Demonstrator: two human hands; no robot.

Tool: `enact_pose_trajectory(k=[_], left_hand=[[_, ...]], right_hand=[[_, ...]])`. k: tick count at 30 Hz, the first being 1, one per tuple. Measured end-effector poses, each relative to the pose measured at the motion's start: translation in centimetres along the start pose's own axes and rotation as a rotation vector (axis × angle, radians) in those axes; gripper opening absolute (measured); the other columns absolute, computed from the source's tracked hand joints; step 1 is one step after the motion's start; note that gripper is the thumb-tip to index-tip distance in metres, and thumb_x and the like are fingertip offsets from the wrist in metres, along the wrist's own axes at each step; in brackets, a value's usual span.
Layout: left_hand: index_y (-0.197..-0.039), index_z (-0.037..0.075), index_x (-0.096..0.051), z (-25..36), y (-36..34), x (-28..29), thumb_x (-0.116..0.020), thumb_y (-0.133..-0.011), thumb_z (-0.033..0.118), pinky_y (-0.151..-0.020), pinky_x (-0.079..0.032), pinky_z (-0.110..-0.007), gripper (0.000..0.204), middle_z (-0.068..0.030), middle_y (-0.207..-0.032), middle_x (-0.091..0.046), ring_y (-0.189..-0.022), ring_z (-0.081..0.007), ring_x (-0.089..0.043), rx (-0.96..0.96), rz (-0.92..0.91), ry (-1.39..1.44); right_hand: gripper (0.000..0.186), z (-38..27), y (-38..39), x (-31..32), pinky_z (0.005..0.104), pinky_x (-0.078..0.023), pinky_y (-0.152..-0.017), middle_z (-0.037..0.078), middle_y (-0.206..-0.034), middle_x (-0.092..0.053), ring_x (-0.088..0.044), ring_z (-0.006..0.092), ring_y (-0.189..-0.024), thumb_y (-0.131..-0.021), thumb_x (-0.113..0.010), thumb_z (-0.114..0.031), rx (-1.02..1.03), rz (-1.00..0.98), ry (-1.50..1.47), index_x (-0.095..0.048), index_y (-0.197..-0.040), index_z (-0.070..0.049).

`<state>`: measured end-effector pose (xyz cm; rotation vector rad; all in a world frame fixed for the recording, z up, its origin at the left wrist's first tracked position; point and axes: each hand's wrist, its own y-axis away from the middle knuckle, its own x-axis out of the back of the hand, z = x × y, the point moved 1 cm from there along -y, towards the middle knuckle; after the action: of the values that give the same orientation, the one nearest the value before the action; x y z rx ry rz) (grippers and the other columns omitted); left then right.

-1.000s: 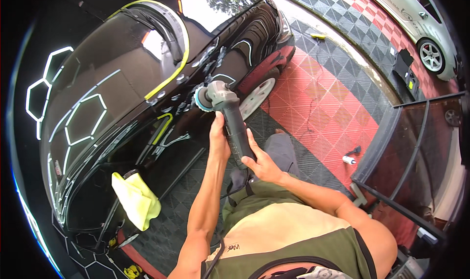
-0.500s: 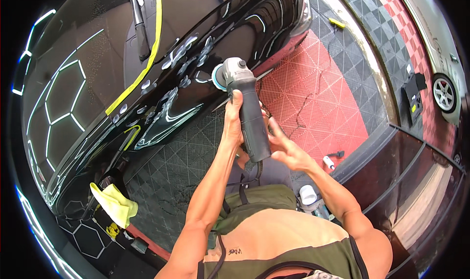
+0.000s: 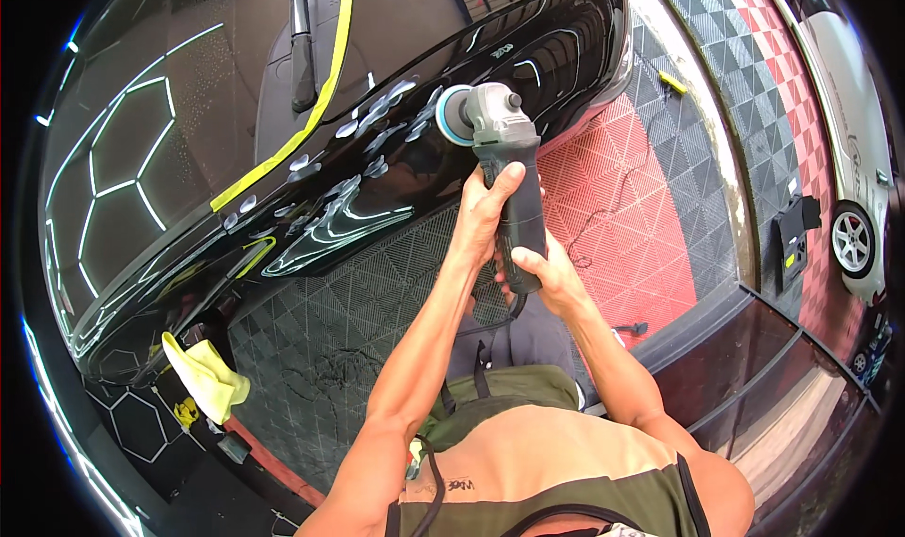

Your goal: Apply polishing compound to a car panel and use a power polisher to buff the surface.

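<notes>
My left hand is wrapped round the front of a black and grey power polisher, thumb over the top. Farther back, my right hand grips the rear of its body. The tool's round white and blue pad faces the glossy black car panel, close to it; whether they touch I cannot tell. Whitish dabs of paste dot the panel left of the pad. A black cord trails from the polisher's rear end.
Yellow masking tape runs beside the windscreen wiper. A yellow cloth hangs at the lower left. Red floor tiles and grey ones lie right of the car. A black case and a silver car stand farther right.
The polisher has moved right and slightly away from me, its pad now farther along the black panel. My right hand, earlier with fingers spread beside the tool, has closed round its rear.
</notes>
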<state>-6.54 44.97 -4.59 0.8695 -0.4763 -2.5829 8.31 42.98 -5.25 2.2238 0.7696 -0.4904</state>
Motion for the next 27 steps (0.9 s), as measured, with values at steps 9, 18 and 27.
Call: enact_pose_trajectory(k=[9, 18, 27], left_hand=[[-0.106, -0.003, -0.058, 2.2, -3.5, 2.1, -0.079, -0.08, 0.046, -0.063, -0.057, -0.033, 0.059, -0.0122, -0.088, -0.063, -0.074, -0.0194, -0.065, 0.021, 0.09, 0.024], [-0.108, -0.001, -0.059, 3.4, -1.0, 5.9, -0.076, -0.082, 0.04, -0.063, -0.057, -0.033, 0.051, -0.0118, -0.089, -0.065, -0.074, -0.0194, -0.067, -0.074, 0.19, -0.036], [-0.107, -0.002, -0.06, 7.4, 4.8, 11.6, -0.075, -0.084, 0.038, -0.064, -0.059, -0.034, 0.049, -0.0139, -0.088, -0.067, -0.072, -0.0208, -0.069, -0.116, 0.223, 0.012]], right_hand=[[0.063, -1.7, -6.3, -0.6, 0.0298, -0.06, -0.064, 0.01, -0.094, -0.064, -0.069, 0.0183, -0.076, -0.088, -0.068, -0.051, -0.05, -0.122, -0.001, -0.052, -0.119, 0.001], [0.067, 1.1, -7.5, -4.3, 0.0273, -0.056, -0.055, 0.01, -0.084, -0.063, -0.065, 0.0169, -0.063, -0.089, -0.06, -0.062, -0.008, -0.118, 0.138, -0.053, -0.111, 0.001], [0.064, 4.5, -6.9, -11.7, 0.0259, -0.054, -0.056, 0.009, -0.085, -0.062, -0.064, 0.0148, -0.063, -0.09, -0.06, -0.059, -0.026, -0.189, 0.167, -0.053, -0.113, 0.0]])
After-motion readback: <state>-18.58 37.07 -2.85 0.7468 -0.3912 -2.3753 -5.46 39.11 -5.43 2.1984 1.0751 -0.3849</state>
